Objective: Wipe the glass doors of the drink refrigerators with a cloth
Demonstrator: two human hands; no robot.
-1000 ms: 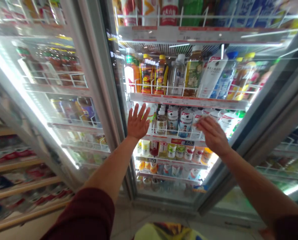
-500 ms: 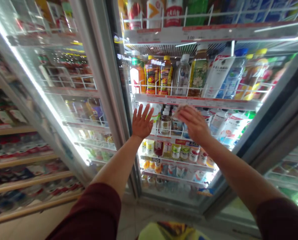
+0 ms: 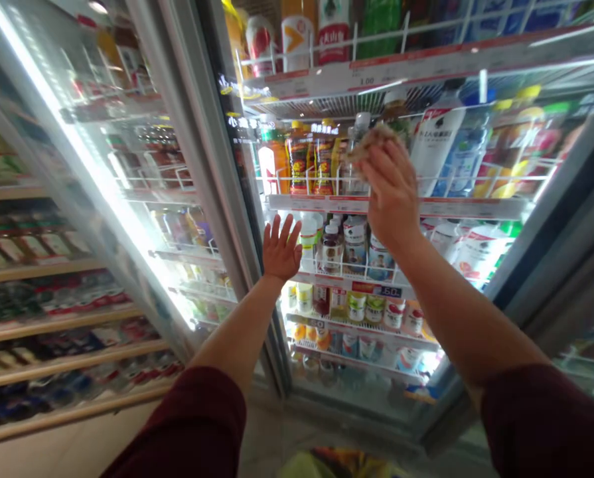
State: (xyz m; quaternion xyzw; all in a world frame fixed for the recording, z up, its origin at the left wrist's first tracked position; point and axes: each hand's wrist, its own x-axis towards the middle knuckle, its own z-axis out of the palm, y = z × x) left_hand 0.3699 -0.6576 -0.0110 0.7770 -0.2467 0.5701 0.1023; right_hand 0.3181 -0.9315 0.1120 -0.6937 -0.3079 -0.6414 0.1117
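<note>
A glass cooler door [image 3: 346, 392] fills the middle of the view, with drinks on shelves behind it. My left hand [image 3: 281, 251] lies flat against the glass near the door's left frame, fingers spread and holding nothing. Higher up and to the right, my right hand [image 3: 391, 186] presses a crumpled, brownish-white cloth [image 3: 379, 139] against the glass, its fingers over the cloth. Behind that hand, part of a row of bottles is hidden. To its left, orange-labelled bottles [image 3: 323, 159] show through the door; a large white-labelled bottle [image 3: 436, 143] shows to its right.
A grey metal door frame [image 3: 202, 172] runs along the left, and another cooler section with a bright light strip [image 3: 85, 169] stands beyond it. Wooden shelves [image 3: 62, 325] with bottles are at far left. Something yellow and patterned [image 3: 336, 463] is at the bottom edge.
My right hand has moved upward across the glass with the cloth, from the lower bottle row to the one above. My left hand stays in nearly the same place. The view has shifted slightly.
</note>
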